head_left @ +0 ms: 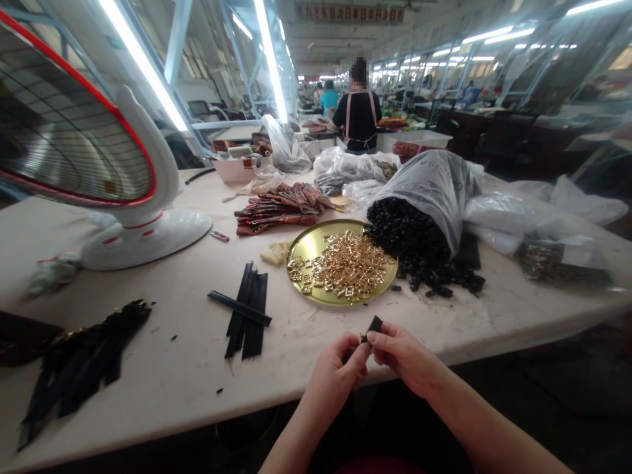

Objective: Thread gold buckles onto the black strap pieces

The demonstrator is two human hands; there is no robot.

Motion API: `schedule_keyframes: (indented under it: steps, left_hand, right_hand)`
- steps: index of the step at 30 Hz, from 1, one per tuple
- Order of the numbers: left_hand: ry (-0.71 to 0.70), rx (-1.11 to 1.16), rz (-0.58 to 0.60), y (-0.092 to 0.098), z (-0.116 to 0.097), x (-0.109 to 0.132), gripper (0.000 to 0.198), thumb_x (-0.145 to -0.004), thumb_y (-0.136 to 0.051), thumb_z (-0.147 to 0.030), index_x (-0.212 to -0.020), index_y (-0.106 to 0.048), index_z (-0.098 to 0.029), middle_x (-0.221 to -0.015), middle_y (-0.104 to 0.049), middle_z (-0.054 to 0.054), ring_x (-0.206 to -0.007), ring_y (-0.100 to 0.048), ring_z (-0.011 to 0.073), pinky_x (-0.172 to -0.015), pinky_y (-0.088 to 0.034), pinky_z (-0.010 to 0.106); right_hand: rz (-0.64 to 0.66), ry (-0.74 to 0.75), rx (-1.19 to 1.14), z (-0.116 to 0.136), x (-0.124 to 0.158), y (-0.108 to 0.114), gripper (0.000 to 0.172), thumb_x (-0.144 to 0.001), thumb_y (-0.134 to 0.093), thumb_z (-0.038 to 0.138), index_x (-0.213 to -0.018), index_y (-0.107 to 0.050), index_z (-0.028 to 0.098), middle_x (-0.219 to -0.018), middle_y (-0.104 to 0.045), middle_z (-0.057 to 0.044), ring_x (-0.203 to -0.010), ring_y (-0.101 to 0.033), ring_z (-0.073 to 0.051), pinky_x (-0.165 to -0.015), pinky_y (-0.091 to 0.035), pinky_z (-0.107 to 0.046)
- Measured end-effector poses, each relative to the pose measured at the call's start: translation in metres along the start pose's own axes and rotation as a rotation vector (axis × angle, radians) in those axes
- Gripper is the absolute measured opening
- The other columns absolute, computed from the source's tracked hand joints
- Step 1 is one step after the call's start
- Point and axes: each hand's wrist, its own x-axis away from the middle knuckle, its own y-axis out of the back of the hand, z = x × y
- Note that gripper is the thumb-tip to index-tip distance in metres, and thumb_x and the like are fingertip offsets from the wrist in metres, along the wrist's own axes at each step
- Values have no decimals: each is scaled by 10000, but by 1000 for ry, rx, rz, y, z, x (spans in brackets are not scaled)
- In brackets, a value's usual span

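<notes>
At the table's front edge, my left hand (340,362) and my right hand (402,352) meet, fingers closed. Between them is a short black strip (376,323), its end sticking up above my right fingertips. A small gold-coloured piece (363,338) shows at my left fingertips, mostly hidden. Just beyond my hands lies a round gold tray (309,240) heaped with gold buckles (350,266). Several flat black strips (254,316) rest left of the tray. Small black pieces (409,230) spill from a plastic bag (429,178) to the tray's right.
A white fan (148,240) stands at the left of the table (182,355). Black strips with gold ends (83,362) lie at the front left. Reddish-brown pieces (284,207) and plastic bags (508,210) are farther back. A person (362,118) faces away beyond the table.
</notes>
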Motion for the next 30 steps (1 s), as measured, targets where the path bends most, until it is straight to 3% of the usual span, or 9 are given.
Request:
schedule_keyframes:
  steps: [5, 12, 14, 18, 20, 22, 26, 28, 30]
  left_hand:
    - [-53, -38, 0, 0, -4, 5, 250, -814, -475, -398, -746, -531, -164, -551, -480, -53, -468, -429, 70, -457, -355, 183]
    - [-63, -48, 8, -2, -5, 9, 218, -813, -472, -366, -723, -500, -170, -561, -484, -53, -457, -440, 73, -449, -368, 188]
    - [-52, -17, 11, -5, -2, 8, 210, -814, -471, -368, -744, -489, -170, -585, -506, -50, -443, -448, 68, -445, -366, 189]
    - [-30, 89, -42, -12, 4, 3, 195, -810, -465, -365, -762, -455, -176, -599, -502, -56, -395, -412, 51, -395, -313, 177]
    - [-12, 150, -67, -13, 5, 0, 197, -807, -462, -371, -760, -445, -180, -588, -479, -63, -386, -387, 46, -379, -286, 172]
    - [-4, 168, -62, -11, 4, -2, 207, -800, -476, -381, -751, -452, -181, -572, -464, -67, -395, -370, 47, -383, -279, 168]
    - [-37, 88, -26, -1, -1, -2, 206, -794, -503, -362, -717, -507, -171, -549, -445, -62, -458, -372, 58, -430, -305, 166]
    - [-46, 57, -18, 3, -2, -2, 201, -792, -507, -348, -706, -524, -168, -559, -447, -57, -485, -385, 64, -450, -319, 168]
    - [-33, 52, -3, 3, -2, -3, 198, -794, -498, -352, -717, -524, -171, -564, -458, -54, -480, -395, 69, -446, -328, 172]
  right_hand:
    - [41, -95, -115, 3, 4, 0, 157, -661, -700, 254, -698, -591, 147, -584, -488, 37, -514, -397, -66, -493, -302, -200]
    - [42, -33, 88, 3, 8, 1, 200, -683, -674, 313, -740, -575, 148, -617, -488, 35, -520, -378, -72, -510, -303, -212]
    - [-31, 83, 281, 2, 9, -1, 195, -714, -634, 339, -723, -547, 164, -613, -483, 33, -543, -399, -93, -525, -320, -226]
    - [-259, 512, 808, 5, 9, -6, 165, -755, -579, 308, -663, -513, 187, -664, -496, 3, -649, -454, -146, -605, -357, -273]
    - [-265, 599, 912, 8, 7, -7, 146, -758, -575, 292, -666, -533, 186, -695, -507, -9, -685, -466, -157, -639, -361, -287]
    - [-161, 491, 815, 12, 3, -4, 150, -753, -585, 306, -680, -545, 181, -682, -517, -2, -670, -469, -148, -629, -368, -279]
    - [46, 70, 318, 15, -4, 3, 209, -709, -637, 345, -704, -555, 153, -622, -510, 21, -559, -419, -99, -540, -342, -236]
    - [67, -19, 199, 15, -6, 6, 215, -692, -654, 337, -713, -560, 145, -617, -500, 23, -535, -390, -87, -522, -316, -232]
    - [45, -6, 240, 13, -7, 6, 199, -703, -642, 333, -719, -557, 154, -628, -504, 20, -549, -396, -95, -534, -315, -238]
